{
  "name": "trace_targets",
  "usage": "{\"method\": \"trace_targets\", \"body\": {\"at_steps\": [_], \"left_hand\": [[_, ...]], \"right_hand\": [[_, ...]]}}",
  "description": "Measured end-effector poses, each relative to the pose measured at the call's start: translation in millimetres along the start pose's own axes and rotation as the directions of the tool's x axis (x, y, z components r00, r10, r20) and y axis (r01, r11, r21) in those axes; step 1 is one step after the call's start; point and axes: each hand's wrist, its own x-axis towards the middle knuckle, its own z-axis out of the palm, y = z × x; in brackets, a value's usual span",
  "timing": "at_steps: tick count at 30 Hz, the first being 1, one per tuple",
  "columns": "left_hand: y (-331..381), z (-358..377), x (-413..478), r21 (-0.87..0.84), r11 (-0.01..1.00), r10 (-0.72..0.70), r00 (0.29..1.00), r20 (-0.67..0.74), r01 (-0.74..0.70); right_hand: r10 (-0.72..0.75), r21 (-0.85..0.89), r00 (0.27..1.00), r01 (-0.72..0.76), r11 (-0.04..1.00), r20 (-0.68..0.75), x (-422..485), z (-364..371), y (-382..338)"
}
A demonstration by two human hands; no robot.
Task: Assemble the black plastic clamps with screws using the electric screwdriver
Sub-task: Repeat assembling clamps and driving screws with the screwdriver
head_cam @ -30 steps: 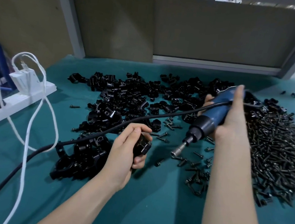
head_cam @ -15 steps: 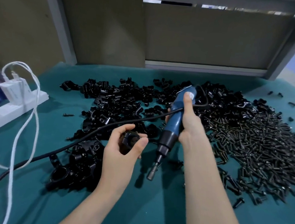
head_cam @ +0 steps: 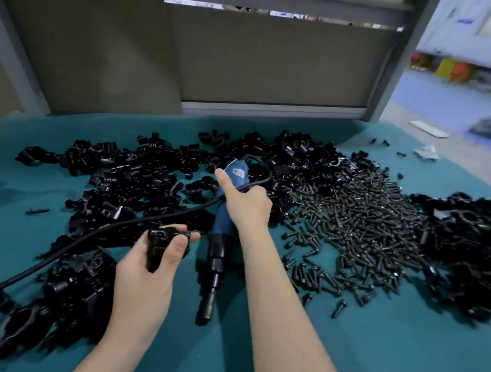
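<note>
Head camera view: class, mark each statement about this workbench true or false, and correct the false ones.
1. The right hand grips the blue electric screwdriver. True.
2. The left hand holds nothing. False: it holds a black clamp.
3. The screw pile lies right of the screwdriver. True.
4. The screwdriver's tip points straight up. False: it points down towards the teal table.
</note>
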Motion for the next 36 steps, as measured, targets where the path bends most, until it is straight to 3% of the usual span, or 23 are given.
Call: {"method": "trace_targets", "body": {"at_steps": [3,7,10,12,14,17,23,30,36], "left_hand": [[1,-1,0,-0.023,1.000,-0.012,1.000,-0.023,0.012],[0,-1,-1,-0.001,1.000,-0.008,1.000,-0.006,0.008],[-1,0,-1,-0.001,1.000,-0.013,1.000,0.007,0.013],[-3,0,-1,-0.006,1.000,-0.007,1.000,0.020,0.007],[-5,-1,0,0.030,1.000,0.000,0.999,0.041,-0.002],[-8,-1,3,0.100,0.995,-0.014,0.992,0.127,0.001],[-6,-1,0,0.159,0.987,0.000,0.985,0.173,-0.028],[-8,-3,-4,0.235,0.954,0.113,0.952,0.284,-0.183],[-2,1,-5,0.176,0.977,0.080,0.969,0.233,-0.123]], "right_hand": [[0.006,-0.054,1.000,-0.006,0.999,0.001,4,-31,-3],[-0.002,0.182,1.000,-0.002,0.983,0.025,3,-88,-8],[-0.024,0.025,0.999,0.025,0.999,-0.021,4,-132,-3],[-0.015,-0.204,1.000,0.014,0.979,0.000,6,-158,4],[0.007,-0.449,0.999,0.008,0.893,0.032,5,-179,15],[0.028,-0.613,0.999,0.007,0.790,0.047,0,-196,37],[-0.092,-0.677,0.991,-0.002,0.736,-0.102,-2,-186,56],[-0.120,-0.715,0.987,0.005,0.699,-0.110,-3,-174,56],[-0.144,-0.727,0.980,0.001,0.686,-0.134,-2,-168,58]]}}
